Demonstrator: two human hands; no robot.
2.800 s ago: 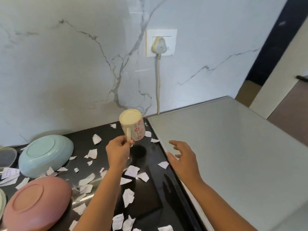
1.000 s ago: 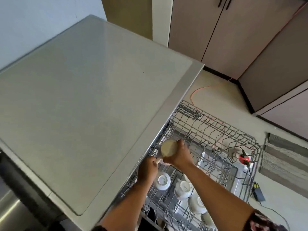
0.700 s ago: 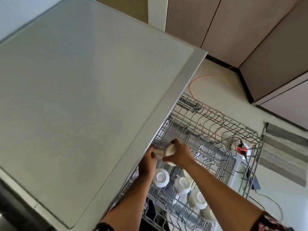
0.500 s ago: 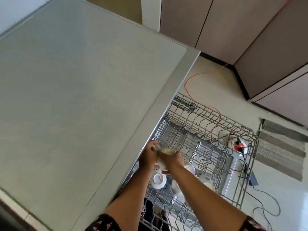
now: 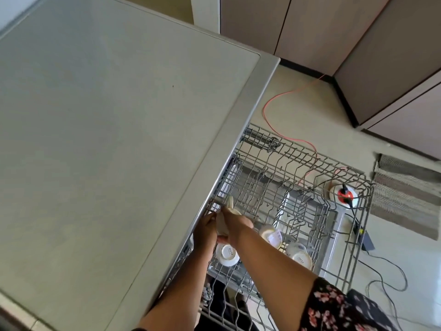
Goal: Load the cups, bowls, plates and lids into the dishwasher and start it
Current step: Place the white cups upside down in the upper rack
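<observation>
Dishwasher rack [image 5: 310, 168]; cup [image 5: 221, 225] between left hand [image 5: 204, 234] and right hand [image 5: 237, 224], both grips around it

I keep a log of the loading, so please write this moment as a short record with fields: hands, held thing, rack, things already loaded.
left hand: holds the cream cup from the dishwasher side
right hand: grips the same cup from the other side
wire rack: pulled out; the cup is at its corner beside the dishwasher top
already loaded: three upturned cups, near the hands
floor: orange cable behind the rack
</observation>
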